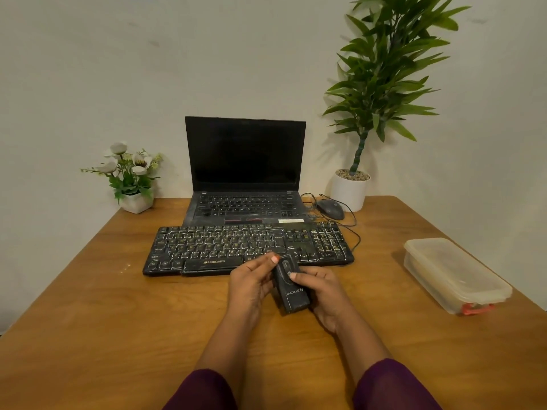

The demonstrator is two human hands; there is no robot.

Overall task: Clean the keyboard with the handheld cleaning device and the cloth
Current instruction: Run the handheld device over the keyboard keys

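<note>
Just in front of the near edge of the black Zebronics keyboard, toward its right half, a black handheld cleaning device is held above the wooden table by both hands. The right hand wraps its fingers around the right side of the device's body, with the thumb laid across its top face near an oval button. The left hand closes on the left side, its thumb tip resting at the device's far end, which points toward the keyboard's near edge. White lettering runs along the device's top face, too small to read. The keyboard lies across the middle of the table, its keys flecked with pale dust or crumbs. Its far edge overlaps the front of an open black laptop with a dark screen. Right of the laptop, a dark corded mouse sits near the far edge, its cable looping toward the keyboard's right end. Behind the mouse stands a white pot with a tall green plant. Near the far left corner is a small white pot of white flowers. By the right edge rests a lidded translucent plastic container. Dark purple sleeves cover the forearms.
</note>
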